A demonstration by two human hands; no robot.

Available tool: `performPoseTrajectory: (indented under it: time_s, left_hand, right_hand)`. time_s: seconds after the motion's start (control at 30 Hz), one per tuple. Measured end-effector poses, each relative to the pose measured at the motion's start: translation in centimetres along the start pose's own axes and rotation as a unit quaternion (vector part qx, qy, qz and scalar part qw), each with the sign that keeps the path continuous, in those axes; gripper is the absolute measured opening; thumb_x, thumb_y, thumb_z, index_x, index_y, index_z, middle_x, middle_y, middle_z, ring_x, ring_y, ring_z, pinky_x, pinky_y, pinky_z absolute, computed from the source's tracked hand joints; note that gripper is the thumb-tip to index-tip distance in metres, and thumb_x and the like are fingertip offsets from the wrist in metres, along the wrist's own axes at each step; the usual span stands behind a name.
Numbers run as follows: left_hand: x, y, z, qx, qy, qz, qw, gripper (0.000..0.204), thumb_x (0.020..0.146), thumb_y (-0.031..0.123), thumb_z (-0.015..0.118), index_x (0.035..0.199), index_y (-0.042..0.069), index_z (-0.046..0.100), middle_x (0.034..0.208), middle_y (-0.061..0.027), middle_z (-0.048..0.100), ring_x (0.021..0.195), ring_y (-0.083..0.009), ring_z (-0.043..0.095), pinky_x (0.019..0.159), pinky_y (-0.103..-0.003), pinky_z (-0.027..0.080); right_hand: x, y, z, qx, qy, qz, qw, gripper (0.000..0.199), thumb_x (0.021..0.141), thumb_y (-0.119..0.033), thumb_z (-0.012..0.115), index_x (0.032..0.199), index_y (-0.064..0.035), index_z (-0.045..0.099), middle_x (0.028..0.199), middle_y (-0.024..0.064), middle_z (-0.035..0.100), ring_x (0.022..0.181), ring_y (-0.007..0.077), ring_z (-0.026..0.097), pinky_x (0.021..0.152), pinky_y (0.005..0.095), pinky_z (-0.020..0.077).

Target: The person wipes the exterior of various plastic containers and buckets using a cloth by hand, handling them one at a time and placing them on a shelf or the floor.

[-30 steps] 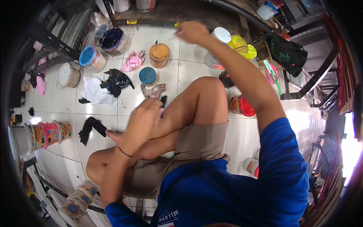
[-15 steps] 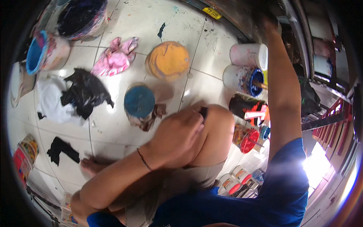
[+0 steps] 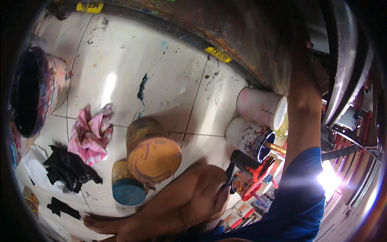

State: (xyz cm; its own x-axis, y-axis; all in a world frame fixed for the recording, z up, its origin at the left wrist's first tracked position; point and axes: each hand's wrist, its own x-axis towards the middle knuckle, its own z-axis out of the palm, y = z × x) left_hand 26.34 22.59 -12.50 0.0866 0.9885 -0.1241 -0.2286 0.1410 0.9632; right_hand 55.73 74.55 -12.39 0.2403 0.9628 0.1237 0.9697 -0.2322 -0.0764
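Left hand rests on the knee, fingers curled round a dark tool. Right arm reaches far right into shadow; hand hidden, grip can't tell. Floor: two yellow-stained tubs, two white buckets, one pink rag.

Left hand rests on the raised knee, fingers curled closed. Right arm extends straight upward; its hand is hidden from view.
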Motion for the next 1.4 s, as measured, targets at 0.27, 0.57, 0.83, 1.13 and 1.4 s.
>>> performPoseTrajectory:
  time_s: [0.27, 0.57, 0.83, 1.13, 1.4]
  left_hand:
    - [1.2, -0.4, -0.8, 0.095, 0.019, 0.059, 0.994, 0.015, 0.084, 0.007, 0.065, 0.096, -0.001, 0.062, 0.082, -0.0127, 0.063, 0.072, -0.0274, 0.06, 0.064, -0.036, 0.048]
    - [0.1, -1.0, 0.5, 0.143, 0.006, 0.107, 0.984, 0.019, 0.084, 0.01, 0.063, 0.1, 0.0, 0.061, 0.092, -0.016, 0.062, 0.086, -0.0328, 0.06, 0.079, -0.042, 0.049]
    - [-2.4, 2.6, 1.1, 0.163, 0.016, 0.062, 0.984, 0.016, 0.091, 0.013, 0.059, 0.098, -0.001, 0.056, 0.083, -0.0192, 0.058, 0.072, -0.0365, 0.059, 0.066, -0.041, 0.047]
    - [-12.2, 7.4, -7.6, 0.257, 0.164, 0.093, 0.948, 0.012, 0.093, 0.009, 0.057, 0.095, -0.002, 0.06, 0.082, -0.0175, 0.062, 0.071, -0.028, 0.062, 0.063, -0.036, 0.048]
    - [-19.2, 10.0, -16.5, 0.256, 0.253, 0.142, 0.922, 0.018, 0.096, 0.01, 0.057, 0.103, -0.006, 0.057, 0.081, -0.0084, 0.062, 0.071, -0.0103, 0.054, 0.063, -0.026, 0.045]
  right_hand:
    - [0.5, 0.1, 0.5, 0.069, 0.004, 0.02, 0.997, 0.099, 0.071, -0.056, 0.071, 0.138, 0.005, 0.03, 0.137, 0.0285, 0.045, 0.129, 0.0396, 0.045, 0.109, 0.0419, 0.0361]
    - [-2.8, -2.6, 0.0, 0.149, 0.087, 0.044, 0.984, 0.115, 0.064, -0.056, 0.077, 0.142, 0.0083, 0.02, 0.141, 0.0297, 0.04, 0.132, 0.0392, 0.043, 0.11, 0.0407, 0.035]
    - [-15.4, -10.8, 0.2, 0.285, 0.184, 0.101, 0.935, 0.13, 0.059, -0.056, 0.083, 0.145, 0.0113, 0.011, 0.145, 0.0308, 0.036, 0.134, 0.0388, 0.041, 0.111, 0.0395, 0.0339]
    - [-37.7, -16.0, -7.6, 0.336, 0.192, 0.002, 0.922, 0.097, 0.057, -0.04, 0.086, 0.129, -0.0001, 0.035, 0.119, 0.0243, 0.053, 0.11, 0.0413, 0.053, 0.096, 0.0496, 0.0426]
    - [-50.7, -15.1, -6.4, 0.265, 0.049, 0.067, 0.961, 0.092, 0.061, -0.035, 0.085, 0.131, -0.0043, 0.034, 0.119, 0.0208, 0.052, 0.115, 0.0363, 0.051, 0.096, 0.0444, 0.0422]
